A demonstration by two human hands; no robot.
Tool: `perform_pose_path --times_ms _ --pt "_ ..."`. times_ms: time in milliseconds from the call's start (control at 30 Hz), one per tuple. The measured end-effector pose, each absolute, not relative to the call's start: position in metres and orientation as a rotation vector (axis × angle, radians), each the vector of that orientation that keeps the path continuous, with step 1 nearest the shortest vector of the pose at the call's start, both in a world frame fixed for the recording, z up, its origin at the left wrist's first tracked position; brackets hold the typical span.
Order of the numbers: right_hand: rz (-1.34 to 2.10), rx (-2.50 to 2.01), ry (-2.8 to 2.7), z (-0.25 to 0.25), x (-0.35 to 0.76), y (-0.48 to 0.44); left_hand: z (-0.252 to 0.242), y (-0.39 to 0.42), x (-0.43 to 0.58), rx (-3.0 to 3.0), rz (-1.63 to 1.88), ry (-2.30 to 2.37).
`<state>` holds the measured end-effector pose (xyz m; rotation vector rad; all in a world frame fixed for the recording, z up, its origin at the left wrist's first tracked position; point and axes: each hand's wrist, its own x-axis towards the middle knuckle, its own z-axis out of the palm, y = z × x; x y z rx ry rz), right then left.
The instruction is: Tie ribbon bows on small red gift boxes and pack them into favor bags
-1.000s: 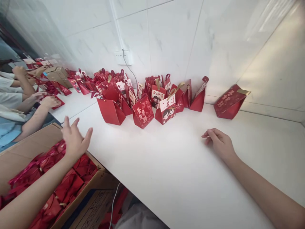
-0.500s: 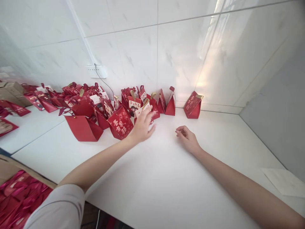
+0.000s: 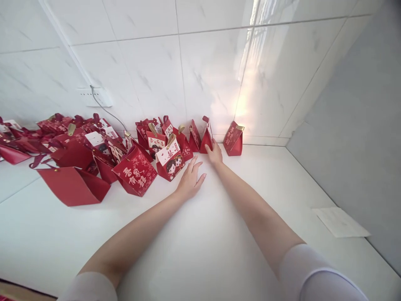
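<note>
My right hand (image 3: 215, 155) reaches to the wall side of the table and grips a small red gift box (image 3: 206, 141) with a ribbon loop on top. Its thumb lies on the box's front, and the other fingers are partly hidden at the box's right side. My left hand (image 3: 189, 180) hovers low over the table with fingers spread, holding nothing. Close to its left stands a red and white gift box (image 3: 171, 161) printed with cartoon figures and a gold loop. A dark red box with gold loop (image 3: 233, 139) stands to the right of my right hand.
Several more red gift boxes crowd the left, among them a large plain one (image 3: 70, 186) and one with white lettering (image 3: 135, 172). A socket (image 3: 94, 97) with a cable is on the tiled wall (image 3: 213, 75). White paper (image 3: 341, 222) lies at right on the white table (image 3: 200, 251).
My right hand has moved forward and left onto the red gift box by the wall. My left hand has drawn back from the cartoon-printed box. The view has turned right.
</note>
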<state>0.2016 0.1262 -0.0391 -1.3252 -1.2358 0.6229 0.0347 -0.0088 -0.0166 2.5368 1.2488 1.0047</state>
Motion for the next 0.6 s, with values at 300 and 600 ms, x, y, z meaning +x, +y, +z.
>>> perform_pose_path --times_ms 300,600 --pt "0.703 -1.234 -0.859 -0.036 0.216 0.081 -0.023 0.003 0.03 2.195 1.36 1.189" --pt "0.991 -1.044 -0.829 -0.04 0.233 -0.064 -0.025 -0.016 0.042 1.662 1.167 0.698"
